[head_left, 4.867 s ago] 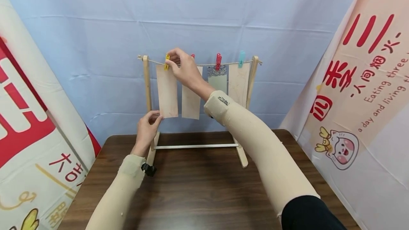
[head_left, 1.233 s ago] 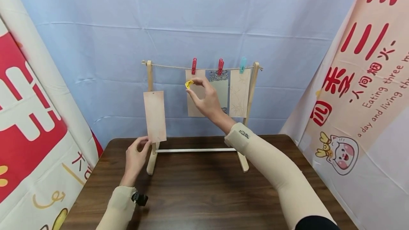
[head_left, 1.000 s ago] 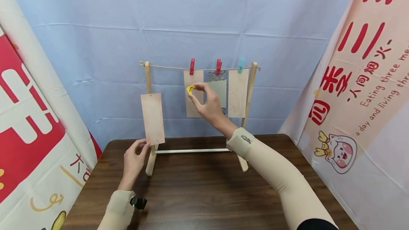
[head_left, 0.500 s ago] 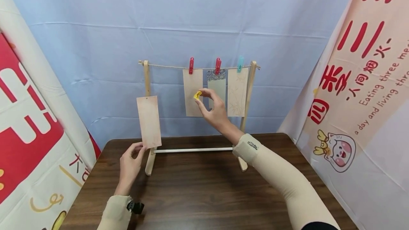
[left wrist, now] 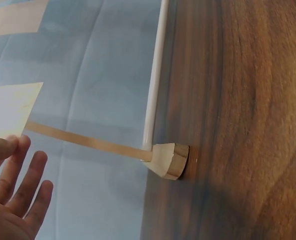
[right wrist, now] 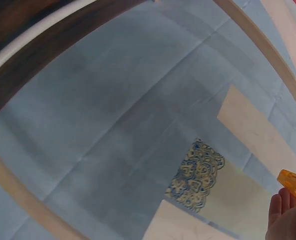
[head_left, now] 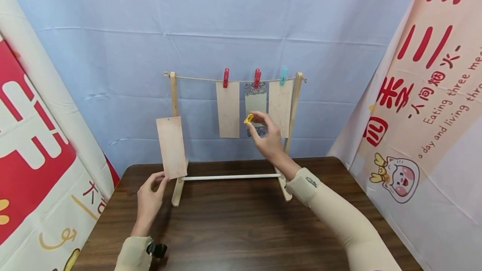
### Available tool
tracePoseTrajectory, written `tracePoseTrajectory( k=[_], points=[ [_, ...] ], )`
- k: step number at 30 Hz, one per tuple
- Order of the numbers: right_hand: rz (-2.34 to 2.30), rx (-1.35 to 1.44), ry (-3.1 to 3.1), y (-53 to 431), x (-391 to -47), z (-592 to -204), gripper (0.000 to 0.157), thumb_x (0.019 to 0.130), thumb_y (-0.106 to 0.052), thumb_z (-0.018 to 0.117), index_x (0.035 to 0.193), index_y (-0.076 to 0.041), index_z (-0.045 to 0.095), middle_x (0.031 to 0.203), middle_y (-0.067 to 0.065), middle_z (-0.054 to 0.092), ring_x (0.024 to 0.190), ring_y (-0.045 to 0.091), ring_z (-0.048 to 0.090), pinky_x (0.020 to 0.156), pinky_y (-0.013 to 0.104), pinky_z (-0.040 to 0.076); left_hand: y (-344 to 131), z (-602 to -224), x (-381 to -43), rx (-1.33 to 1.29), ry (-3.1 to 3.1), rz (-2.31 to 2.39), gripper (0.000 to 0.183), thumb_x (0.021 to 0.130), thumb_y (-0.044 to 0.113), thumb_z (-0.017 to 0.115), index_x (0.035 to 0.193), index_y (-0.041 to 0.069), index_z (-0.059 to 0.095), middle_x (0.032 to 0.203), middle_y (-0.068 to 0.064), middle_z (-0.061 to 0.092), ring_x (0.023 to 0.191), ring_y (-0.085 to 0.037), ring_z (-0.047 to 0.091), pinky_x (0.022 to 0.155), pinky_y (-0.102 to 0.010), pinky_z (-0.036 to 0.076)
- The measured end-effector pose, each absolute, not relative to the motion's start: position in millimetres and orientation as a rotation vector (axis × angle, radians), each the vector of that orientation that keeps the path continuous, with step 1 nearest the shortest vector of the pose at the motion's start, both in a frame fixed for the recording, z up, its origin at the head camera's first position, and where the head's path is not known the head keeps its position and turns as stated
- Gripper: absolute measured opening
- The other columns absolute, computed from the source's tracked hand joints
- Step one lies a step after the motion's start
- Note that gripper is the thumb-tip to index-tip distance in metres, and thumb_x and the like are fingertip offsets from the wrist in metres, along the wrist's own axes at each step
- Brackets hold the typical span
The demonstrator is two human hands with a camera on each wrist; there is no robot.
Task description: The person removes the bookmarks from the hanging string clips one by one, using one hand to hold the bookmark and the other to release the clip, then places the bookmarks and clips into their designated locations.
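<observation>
- The left hand [head_left: 149, 199] pinches the bottom left corner of a pale card [head_left: 171, 147] between thumb and finger; in the left wrist view its other fingers are spread.
- That card stands nearly upright, tilted slightly, with a small dark hole near its top edge; it is below the cord and, in the head view, partly overlaps the left post [head_left: 174, 95].
- The right hand [head_left: 270, 139] pinches a yellow clip [head_left: 248, 118] between thumb and fingers, below the cord; the head view shows the clip over the patterned card.
- A thin cord [head_left: 199, 79] runs between the left post and the right post [head_left: 296, 99] of a wooden stand.
- 3 cards hang in a row from it: a plain card [head_left: 228, 112] under 1 red clip [head_left: 226, 77], a patterned card [head_left: 256, 100] with ornate bands under another red clip [head_left: 257, 77], and a faintly drawn card [head_left: 278, 108] under a turquoise clip [head_left: 283, 75].
- A white rod [head_left: 229, 177] joins the stand's 2 sides low down, and its wooden feet rest on the dark brown worktop [head_left: 241, 229].
- A creased blue backdrop [head_left: 241, 7] hangs behind; printed banners flank both sides, the right banner [head_left: 433, 95] bearing red characters and a cartoon figure.
</observation>
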State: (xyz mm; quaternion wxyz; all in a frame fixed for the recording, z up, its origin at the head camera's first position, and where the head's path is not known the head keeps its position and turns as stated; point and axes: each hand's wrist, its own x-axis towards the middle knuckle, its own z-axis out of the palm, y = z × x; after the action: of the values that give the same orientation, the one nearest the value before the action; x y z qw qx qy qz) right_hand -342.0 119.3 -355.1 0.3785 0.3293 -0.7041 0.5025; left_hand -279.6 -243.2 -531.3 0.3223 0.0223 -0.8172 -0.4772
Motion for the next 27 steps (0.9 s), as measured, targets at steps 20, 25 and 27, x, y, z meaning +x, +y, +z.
tracePoseTrajectory(
  k=[20,25,27],
  points=[
    [1.266,0.706,-1.871,173,-349,-418,0.044,0.095,0.013,0.075,0.137,0.009,0.062,0.117,0.026,0.07,0.106,0.042,0.069,0.097,0.053,0.056,-255,-540,-264,0.101,-2.181,-1.204,0.017,0.101,0.012,0.077,0.118,0.008,0.078,0.098,-0.01,0.08,0.105,-0.033,0.074,0.09,-0.031,0.052],
    [1.28,0.649,-1.907,189,-346,-434,0.046,0.096,0.009,0.075,0.14,0.005,0.062,0.116,0.02,0.071,0.104,0.035,0.07,0.096,0.043,0.059,-259,-543,-262,0.108,-2.186,-1.202,0.016,0.1,0.013,0.079,0.116,0.011,0.079,0.096,-0.007,0.08,0.1,-0.018,0.074,0.088,-0.022,0.054],
    [1.281,0.627,-1.929,194,-343,-439,0.046,0.097,0.006,0.075,0.141,0.004,0.062,0.117,0.018,0.071,0.105,0.032,0.07,0.097,0.033,0.058,-261,-544,-260,0.121,-2.186,-1.201,0.016,0.1,0.014,0.079,0.116,0.012,0.079,0.095,-0.005,0.079,0.097,-0.007,0.07,0.086,-0.016,0.052]
  ],
)
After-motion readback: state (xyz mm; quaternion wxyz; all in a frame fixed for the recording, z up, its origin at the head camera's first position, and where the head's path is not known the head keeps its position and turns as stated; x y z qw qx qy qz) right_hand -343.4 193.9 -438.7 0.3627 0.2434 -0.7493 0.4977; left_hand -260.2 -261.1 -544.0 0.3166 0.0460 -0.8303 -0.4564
